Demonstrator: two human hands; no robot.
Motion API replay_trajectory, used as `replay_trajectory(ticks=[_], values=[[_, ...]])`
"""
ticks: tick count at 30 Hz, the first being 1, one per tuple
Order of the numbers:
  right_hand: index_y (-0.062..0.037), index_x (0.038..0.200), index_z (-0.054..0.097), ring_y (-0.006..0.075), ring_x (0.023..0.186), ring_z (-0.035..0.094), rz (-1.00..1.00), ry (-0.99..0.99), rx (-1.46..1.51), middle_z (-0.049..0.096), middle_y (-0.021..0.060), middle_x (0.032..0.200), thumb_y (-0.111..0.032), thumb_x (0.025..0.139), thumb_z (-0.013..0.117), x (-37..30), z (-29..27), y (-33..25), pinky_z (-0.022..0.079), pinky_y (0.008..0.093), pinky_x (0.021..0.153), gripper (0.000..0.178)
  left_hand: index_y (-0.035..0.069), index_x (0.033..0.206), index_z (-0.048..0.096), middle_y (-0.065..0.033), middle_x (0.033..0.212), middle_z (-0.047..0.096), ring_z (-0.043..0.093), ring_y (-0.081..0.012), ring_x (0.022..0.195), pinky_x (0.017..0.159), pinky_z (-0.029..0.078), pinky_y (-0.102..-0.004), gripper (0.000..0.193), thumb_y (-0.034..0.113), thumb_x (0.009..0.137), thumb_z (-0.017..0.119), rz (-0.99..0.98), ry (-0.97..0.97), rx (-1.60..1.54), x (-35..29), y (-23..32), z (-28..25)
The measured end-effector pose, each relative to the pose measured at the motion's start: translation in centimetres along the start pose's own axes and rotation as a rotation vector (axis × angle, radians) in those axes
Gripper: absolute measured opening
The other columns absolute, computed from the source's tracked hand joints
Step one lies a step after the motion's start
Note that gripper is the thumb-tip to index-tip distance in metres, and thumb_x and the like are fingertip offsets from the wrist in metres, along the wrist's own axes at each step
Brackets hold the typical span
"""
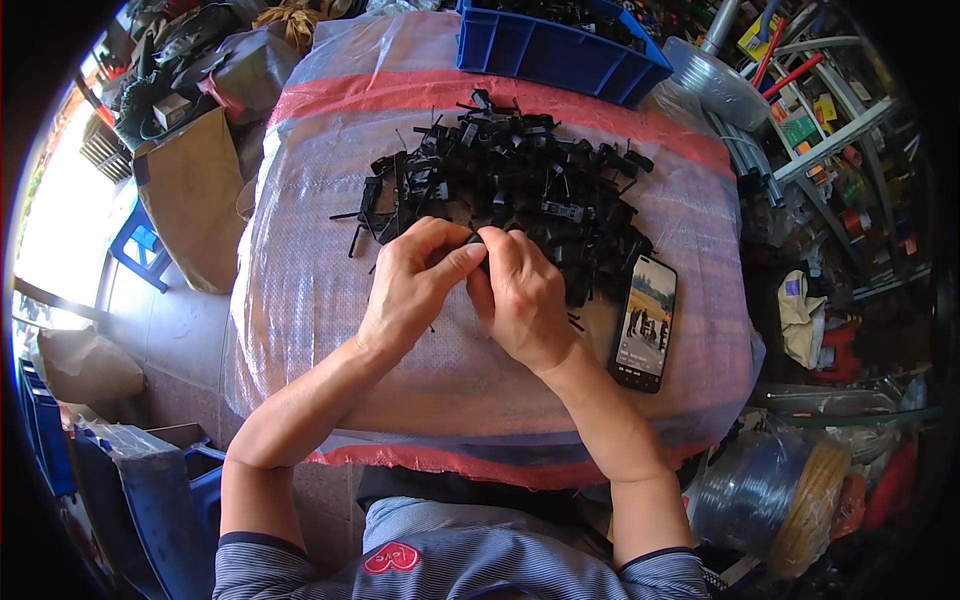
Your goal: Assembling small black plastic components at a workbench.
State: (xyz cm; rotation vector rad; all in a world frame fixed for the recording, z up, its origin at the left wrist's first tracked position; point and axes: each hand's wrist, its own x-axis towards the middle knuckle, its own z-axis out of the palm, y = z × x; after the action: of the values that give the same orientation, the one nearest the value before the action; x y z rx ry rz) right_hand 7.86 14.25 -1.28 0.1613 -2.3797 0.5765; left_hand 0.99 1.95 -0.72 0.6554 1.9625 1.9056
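Note:
My left hand (418,275) and my right hand (522,290) meet at the near edge of a heap of small black plastic parts (500,170). The fingers of both are bent and pinched together at the tips. A small dark bit shows between the fingertips, mostly covered, so its kind cannot be made out. The heaped parts have thin, rod-like ends sticking out and lie on a table wrapped in a woven plastic sheet (310,260). To the right of my right hand lies a phone (648,320) with its screen lit.
A blue plastic crate (560,55) holding more black parts stands at the table's far edge. Shelving crowded with goods (840,130) is on the right, above wrapped coils (770,490). At left are a cardboard sheet (190,200), a blue stool (140,245) and blue bins (135,480).

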Motion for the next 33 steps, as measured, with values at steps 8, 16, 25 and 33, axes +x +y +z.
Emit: replay_trajectory(ticks=[8,16,25,33], values=[[-0.0104,0.1,0.061,0.0224,0.091,0.047,0.127,-0.111,-0.504,0.057,0.001,0.091,-0.004,0.073,0.062,1.8,-2.8,5.9,0.034,0.0362,0.077,0.028,0.01,0.083,0.046,-0.0064,0.079,0.06,0.056,-0.0153,0.068,0.064,0.041,-0.0229,0.007,0.008,0.079,0.052,-0.162,0.084,-0.603,2.3,0.5,-2.2],[-0.0099,0.099,0.061,0.0229,0.079,0.049,0.035,0.074,-0.39,0.054,0.0036,0.081,-0.002,0.076,0.06,2.2,-2.2,5.5,0.038,0.0349,0.072,0.024,0.004,0.102,0.062,0.0018,0.071,0.051,0.045,-0.0065,0.063,0.06,0.036,-0.021,0.03,0.001,0.073,0.066,-0.142,-0.085,-0.358,0.6,0.7,-1.0],[-0.0001,0.087,0.058,0.0048,0.061,0.053,0.63,0.135,0.665,0.058,0.0022,0.076,-0.015,0.085,0.062,1.7,-2.7,0.5,0.045,0.0177,0.054,0.015,-0.003,0.097,0.061,-0.0057,0.08,0.057,0.052,-0.0112,0.072,0.065,0.042,-0.0242,0.026,0.01,0.076,0.068,0.216,-0.019,0.185,-0.5,0.5,0.2],[0.0001,0.091,0.06,0.0057,0.078,0.053,0.37,0.255,0.816,0.056,0.0031,0.093,-0.008,0.085,0.06,1.7,-2.3,1.6,0.045,0.0195,0.066,0.01,-0.003,0.094,0.062,-0.0016,0.077,0.054,0.047,-0.0062,0.068,0.059,0.038,-0.0216,0.024,0.012,0.077,0.069,0.033,-0.04,0.05,-0.5,1.1,0.2]])
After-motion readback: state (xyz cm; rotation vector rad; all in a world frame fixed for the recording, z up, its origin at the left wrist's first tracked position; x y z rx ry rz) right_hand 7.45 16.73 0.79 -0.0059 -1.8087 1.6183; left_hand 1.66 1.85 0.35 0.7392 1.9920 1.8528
